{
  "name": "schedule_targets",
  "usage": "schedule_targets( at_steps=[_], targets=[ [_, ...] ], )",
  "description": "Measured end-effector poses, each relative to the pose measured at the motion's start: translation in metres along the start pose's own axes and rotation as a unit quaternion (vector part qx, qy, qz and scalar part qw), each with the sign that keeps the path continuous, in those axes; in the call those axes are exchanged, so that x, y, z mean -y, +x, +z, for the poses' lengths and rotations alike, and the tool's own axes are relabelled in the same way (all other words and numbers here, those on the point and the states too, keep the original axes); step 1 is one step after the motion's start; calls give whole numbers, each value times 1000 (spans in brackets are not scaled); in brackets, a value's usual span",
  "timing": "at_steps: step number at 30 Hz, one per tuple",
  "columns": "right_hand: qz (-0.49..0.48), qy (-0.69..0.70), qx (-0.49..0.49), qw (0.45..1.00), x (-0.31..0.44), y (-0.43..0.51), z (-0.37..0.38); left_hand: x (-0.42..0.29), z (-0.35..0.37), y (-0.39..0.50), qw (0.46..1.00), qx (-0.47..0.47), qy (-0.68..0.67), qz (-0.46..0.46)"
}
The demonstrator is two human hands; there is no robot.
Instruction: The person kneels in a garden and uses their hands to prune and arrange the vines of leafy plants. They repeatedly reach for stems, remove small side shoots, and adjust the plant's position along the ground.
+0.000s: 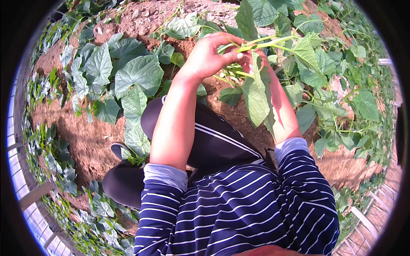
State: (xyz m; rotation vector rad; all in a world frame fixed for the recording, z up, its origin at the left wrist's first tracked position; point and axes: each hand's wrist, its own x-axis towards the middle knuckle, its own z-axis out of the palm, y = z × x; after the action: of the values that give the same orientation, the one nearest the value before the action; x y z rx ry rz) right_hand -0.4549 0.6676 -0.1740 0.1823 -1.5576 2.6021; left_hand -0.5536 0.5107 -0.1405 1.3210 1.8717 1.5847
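Observation:
My left hand (208, 57) reaches in from the left, its thumb and fingers pinching a pale green vine stem (269, 43) that looks like cucumber. My right hand (248, 62) meets it at the same stem from below; leaves and stalks hide part of its fingers. A large leaf (256, 99) hangs down in front of my right forearm. From the held stem, a lighter young leaf (306, 52) and thin tendrils stretch to the right. More leaf stalks (229, 80) show just under both hands.
Broad-leaved vines (139, 75) spread over reddish-brown soil (93, 137) on the left. Dense foliage (333, 108) stands at right. My bent knees in dark trousers (217, 137) are close below the hands. A pale bar (36, 195) crosses the far left edge.

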Motion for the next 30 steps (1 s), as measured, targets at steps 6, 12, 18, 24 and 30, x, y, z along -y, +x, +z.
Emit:
schedule_targets(
  at_steps=[6,12,18,24,30],
  targets=[
    [62,-17,-134,989,-29,8,-44,-5,-9,10,990,-16,-87,-114],
    [113,-172,-183,961,25,-7,21,27,-27,-8,934,-218,-250,-133],
    [-170,-293,-130,932,73,-7,68,42,-32,-27,889,-294,-330,-118],
    [-250,-500,-173,811,56,36,80,23,-27,-33,864,-295,-384,-135],
    [-211,-629,-151,733,48,43,82,26,-27,-43,911,-270,-292,-105]
  ],
)
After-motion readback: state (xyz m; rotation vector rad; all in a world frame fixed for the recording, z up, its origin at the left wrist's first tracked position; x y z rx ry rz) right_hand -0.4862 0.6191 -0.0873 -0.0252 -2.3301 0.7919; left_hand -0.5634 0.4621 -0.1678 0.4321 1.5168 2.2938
